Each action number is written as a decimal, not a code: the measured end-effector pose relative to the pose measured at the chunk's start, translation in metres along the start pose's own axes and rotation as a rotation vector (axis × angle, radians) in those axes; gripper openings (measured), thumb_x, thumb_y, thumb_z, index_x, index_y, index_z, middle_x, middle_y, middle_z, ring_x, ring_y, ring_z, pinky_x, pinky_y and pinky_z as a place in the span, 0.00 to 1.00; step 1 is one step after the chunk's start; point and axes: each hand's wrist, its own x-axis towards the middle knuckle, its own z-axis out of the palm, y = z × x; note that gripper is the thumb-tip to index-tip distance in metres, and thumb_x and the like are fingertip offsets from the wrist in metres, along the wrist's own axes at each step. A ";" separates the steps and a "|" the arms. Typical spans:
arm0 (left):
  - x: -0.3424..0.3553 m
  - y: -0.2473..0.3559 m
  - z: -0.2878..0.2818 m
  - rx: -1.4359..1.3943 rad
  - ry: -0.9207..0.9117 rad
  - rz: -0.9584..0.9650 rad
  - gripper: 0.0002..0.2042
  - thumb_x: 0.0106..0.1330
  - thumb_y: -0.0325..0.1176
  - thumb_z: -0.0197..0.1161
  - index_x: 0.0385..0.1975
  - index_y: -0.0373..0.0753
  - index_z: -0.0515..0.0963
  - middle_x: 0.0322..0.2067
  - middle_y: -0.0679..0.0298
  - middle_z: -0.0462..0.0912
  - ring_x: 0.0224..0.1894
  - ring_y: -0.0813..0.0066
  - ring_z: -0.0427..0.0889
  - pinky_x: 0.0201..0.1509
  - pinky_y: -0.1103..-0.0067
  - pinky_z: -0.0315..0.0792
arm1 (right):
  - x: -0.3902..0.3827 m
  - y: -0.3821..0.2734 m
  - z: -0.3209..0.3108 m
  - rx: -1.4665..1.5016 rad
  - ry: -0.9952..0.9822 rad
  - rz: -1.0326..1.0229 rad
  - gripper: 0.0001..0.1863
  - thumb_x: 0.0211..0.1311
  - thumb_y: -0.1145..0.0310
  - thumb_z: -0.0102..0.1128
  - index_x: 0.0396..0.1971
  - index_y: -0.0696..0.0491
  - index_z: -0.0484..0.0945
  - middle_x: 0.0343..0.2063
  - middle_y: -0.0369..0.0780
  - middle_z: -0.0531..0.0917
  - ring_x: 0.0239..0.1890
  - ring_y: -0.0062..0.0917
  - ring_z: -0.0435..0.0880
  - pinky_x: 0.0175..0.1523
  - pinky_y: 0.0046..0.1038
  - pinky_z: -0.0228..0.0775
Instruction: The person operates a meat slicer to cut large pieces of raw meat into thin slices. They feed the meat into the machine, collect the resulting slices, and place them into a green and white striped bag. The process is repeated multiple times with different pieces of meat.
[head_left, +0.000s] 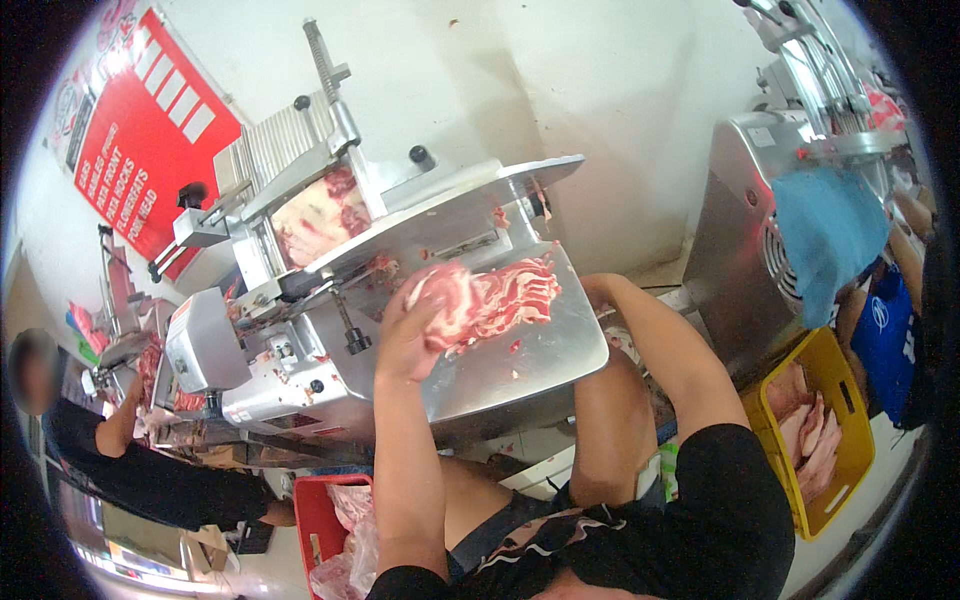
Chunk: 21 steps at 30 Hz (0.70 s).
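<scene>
On the metal tray [572,345] of the slicing machine lies a row of thin meat slices [515,297], red streaked with white fat. My left hand [405,335] is closed on meat slices at the left end of this row, slightly blurred. A block of meat [325,220] is held in the machine's carriage, behind the slanted metal plate [440,215]. My right hand [600,290] is at the right edge of the tray; its fingers are hidden, so its grip does not show.
A red crate [308,515] with bagged meat stands below on the left. A yellow crate [850,470] at right contains pale meat pieces. Beside it is another machine [735,200] with a blue cloth [828,235]. A person [150,465] works at left; another person's arm shows at far right.
</scene>
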 end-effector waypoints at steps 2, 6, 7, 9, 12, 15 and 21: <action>0.006 0.014 0.040 0.479 -0.040 0.124 0.23 0.62 0.25 0.65 0.59 0.34 0.74 0.53 0.52 0.80 0.53 0.60 0.82 0.57 0.65 0.77 | -0.005 -0.003 0.005 -0.079 0.041 0.017 0.19 0.64 0.57 0.62 0.48 0.54 0.83 0.44 0.49 0.87 0.47 0.44 0.86 0.51 0.39 0.79; 0.011 -0.020 0.029 1.709 0.218 0.381 0.23 0.69 0.43 0.59 0.60 0.36 0.75 0.62 0.45 0.72 0.67 0.48 0.68 0.68 0.51 0.61 | -0.039 -0.025 0.023 -0.245 0.105 0.138 0.19 0.65 0.55 0.60 0.48 0.53 0.83 0.44 0.49 0.87 0.47 0.44 0.86 0.50 0.39 0.79; 0.007 -0.023 0.031 1.676 0.210 0.276 0.24 0.70 0.45 0.57 0.60 0.36 0.74 0.63 0.45 0.71 0.68 0.47 0.65 0.69 0.51 0.58 | -0.052 -0.031 0.022 -0.250 0.073 0.215 0.20 0.66 0.53 0.57 0.46 0.54 0.83 0.44 0.49 0.87 0.46 0.41 0.87 0.49 0.42 0.79; -0.001 -0.029 0.038 1.599 0.183 0.068 0.26 0.71 0.49 0.53 0.61 0.35 0.73 0.64 0.44 0.68 0.71 0.45 0.59 0.71 0.49 0.52 | -0.061 -0.025 0.036 0.125 0.333 0.099 0.21 0.66 0.54 0.57 0.49 0.54 0.81 0.43 0.49 0.87 0.46 0.42 0.87 0.49 0.43 0.78; 0.008 -0.053 0.026 1.601 0.188 0.139 0.26 0.72 0.46 0.53 0.62 0.34 0.71 0.64 0.44 0.69 0.70 0.45 0.61 0.72 0.50 0.51 | -0.083 -0.022 0.045 0.903 0.611 0.132 0.27 0.68 0.50 0.58 0.58 0.54 0.75 0.47 0.43 0.86 0.48 0.39 0.86 0.53 0.40 0.76; 0.004 -0.058 0.028 1.613 0.200 0.145 0.26 0.71 0.45 0.53 0.63 0.33 0.70 0.62 0.43 0.71 0.68 0.43 0.63 0.71 0.51 0.54 | -0.144 -0.092 0.021 1.633 0.494 0.070 0.30 0.69 0.50 0.60 0.62 0.55 0.72 0.52 0.41 0.83 0.52 0.33 0.83 0.58 0.36 0.73; -0.026 -0.062 0.113 1.488 -0.084 0.264 0.29 0.70 0.46 0.54 0.64 0.30 0.67 0.57 0.40 0.72 0.63 0.41 0.66 0.69 0.51 0.56 | -0.202 -0.140 0.007 1.890 0.606 -0.165 0.22 0.71 0.59 0.60 0.58 0.57 0.73 0.51 0.40 0.81 0.53 0.27 0.81 0.61 0.33 0.73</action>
